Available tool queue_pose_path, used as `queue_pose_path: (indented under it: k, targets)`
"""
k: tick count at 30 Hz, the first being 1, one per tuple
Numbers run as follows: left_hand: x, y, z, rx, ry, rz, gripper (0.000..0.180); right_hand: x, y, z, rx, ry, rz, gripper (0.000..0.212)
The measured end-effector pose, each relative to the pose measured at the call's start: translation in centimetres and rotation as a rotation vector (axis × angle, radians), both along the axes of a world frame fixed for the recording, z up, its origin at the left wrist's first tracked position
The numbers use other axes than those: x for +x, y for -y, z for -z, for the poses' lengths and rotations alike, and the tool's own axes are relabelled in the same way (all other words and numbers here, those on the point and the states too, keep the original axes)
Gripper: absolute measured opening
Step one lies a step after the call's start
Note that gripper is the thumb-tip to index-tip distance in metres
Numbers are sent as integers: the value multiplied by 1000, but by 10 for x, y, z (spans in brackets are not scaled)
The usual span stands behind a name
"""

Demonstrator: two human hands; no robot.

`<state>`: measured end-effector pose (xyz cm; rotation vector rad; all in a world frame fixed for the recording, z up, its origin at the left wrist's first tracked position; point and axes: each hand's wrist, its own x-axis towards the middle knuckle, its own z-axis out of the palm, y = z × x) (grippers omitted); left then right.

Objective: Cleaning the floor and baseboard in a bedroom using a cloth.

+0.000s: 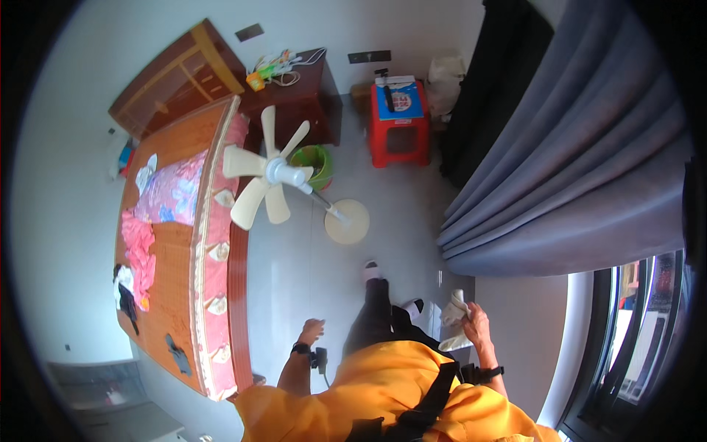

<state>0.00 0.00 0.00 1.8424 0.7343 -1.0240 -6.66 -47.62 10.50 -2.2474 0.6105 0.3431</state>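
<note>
My right hand (477, 324) is closed around a crumpled off-white cloth (454, 312), which hangs down beside my right leg. Over the floor on the other side, my left hand (312, 332) holds nothing, its fingers loosely apart. Ahead of me stands a pedestal fan (280, 172) without a guard; its cream blades are bare and its round base (347, 222) rests on the grey floor.
A bed (166, 254) with a pillow and clothes runs along the left. Beyond the fan are a green bucket (318, 158), a dark wooden cabinet (298, 110) bearing cables, and a red stool (400, 140). Grey curtains (567, 162) and a window (648, 317) lie right.
</note>
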Motion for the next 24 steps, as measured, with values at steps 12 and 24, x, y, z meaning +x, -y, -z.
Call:
queue_pose_path:
  k: [12,24]
  targets:
    - [-151,-92,-24,-143,2,-642,39,74,-152,-33,-194,173,-572,31]
    - [-341,-253,26,-92,-33,-1155,41,45,-417,-46,65,192,-1170,33]
